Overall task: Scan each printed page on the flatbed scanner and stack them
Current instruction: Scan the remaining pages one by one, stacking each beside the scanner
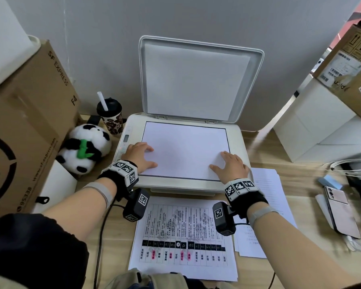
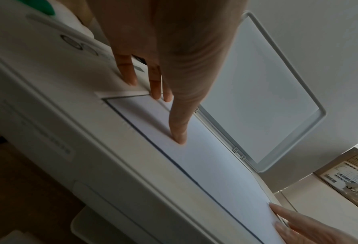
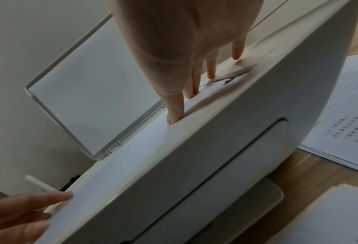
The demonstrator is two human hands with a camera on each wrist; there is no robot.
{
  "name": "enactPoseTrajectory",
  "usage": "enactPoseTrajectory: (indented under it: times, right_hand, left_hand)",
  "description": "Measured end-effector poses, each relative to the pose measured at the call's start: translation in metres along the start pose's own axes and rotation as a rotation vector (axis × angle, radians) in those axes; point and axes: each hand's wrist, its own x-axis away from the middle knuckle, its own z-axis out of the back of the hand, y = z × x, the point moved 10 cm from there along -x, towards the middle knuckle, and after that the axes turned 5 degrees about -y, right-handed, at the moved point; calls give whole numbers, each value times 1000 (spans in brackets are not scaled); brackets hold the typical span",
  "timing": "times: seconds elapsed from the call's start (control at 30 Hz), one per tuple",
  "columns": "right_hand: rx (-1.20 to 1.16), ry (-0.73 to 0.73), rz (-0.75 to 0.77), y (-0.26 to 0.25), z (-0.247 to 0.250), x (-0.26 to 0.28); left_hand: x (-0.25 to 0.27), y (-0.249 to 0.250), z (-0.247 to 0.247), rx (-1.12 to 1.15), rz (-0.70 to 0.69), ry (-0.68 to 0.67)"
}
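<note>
Scanner (image 1: 131, 130): landmark; lid (image 1: 198, 80) raised and leaning toward the wall behind.

Sheet (image 1: 186, 151): lies blank side up on the scanner's glass, so presumably print down. Its far and right edges sit close against the dark frame line; a thin dark strip shows along the near edge.

Left hand (image 1: 139, 156): flat, fingers spread and straight, pressing the sheet's left margin; the outer fingers (image 2: 130, 77) overlap the scanner's control strip. Grips nothing.

Right hand (image 1: 230, 167): flat, fingers extended, pressing the sheet's near right corner. Grips nothing.

Step in hand, as judged: squaring the sheet on the glass. To do well, slide it with light flat pressure until two edges meet the frame; lift both hands straight up so the paper does not drag; keep the left fingers off the buttons until the lid is down.

Printed page (image 1: 181, 236): on the desk directly in front of the scanner.

Stack (image 1: 267, 184): pages at the scanner's right front corner.

Panda (image 1: 86, 150), cup (image 1: 111, 115): close against the scanner's left side; little room there.

Phone (image 1: 340, 209), cables (image 1: 350, 165): further right of the scanner.

Open room: above the glass and in front; lid's downward arc looks unobstructed.
</note>
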Motion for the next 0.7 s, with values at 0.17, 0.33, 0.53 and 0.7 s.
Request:
enactPoseTrajectory:
  times: [0.17,0.33,0.53,0.7]
  right_hand:
    - [-99,64,-21,5,5,-3]
    - [-843,319,-204,44,21,4]
    - [-1167,478,-360,80,28,-3]
    - [-1252,478,-371,87,27,-12]
  left_hand:
    - [-4,-2,-1,-11,17,-17]
    - [-16,0,20,228,5,63]
    - [-49,13,76,479,28,203]
    - [-84,21,107,778,170,142]
